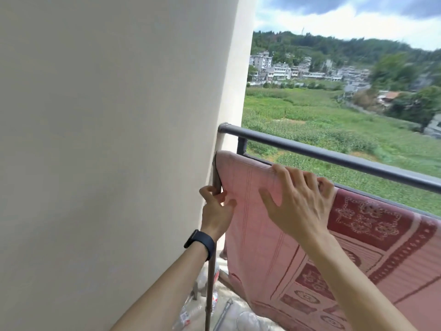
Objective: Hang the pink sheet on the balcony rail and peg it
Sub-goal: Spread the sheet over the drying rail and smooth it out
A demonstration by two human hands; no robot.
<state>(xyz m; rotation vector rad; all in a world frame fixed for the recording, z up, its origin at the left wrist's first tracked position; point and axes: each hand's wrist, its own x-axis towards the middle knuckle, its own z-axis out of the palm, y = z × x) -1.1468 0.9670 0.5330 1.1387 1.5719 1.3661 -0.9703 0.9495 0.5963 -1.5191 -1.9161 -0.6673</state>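
The pink sheet (257, 225), with dark red patterned panels on its right part, hangs draped over a lower bar just inside the dark grey balcony rail (334, 156). My left hand (216, 211), with a dark watch on the wrist, pinches the sheet's left edge against a thin upright pole (211, 271) by the wall. Further right, my right hand (298, 201) lies spread on the sheet's top fold, its fingertips curled over the bar. No peg is visible.
A cream wall (107, 139) fills the left side, close to the pole. On the floor below lie plastic bottles (188, 316) and a metal rod (223, 316). Beyond the rail are green fields and distant houses.
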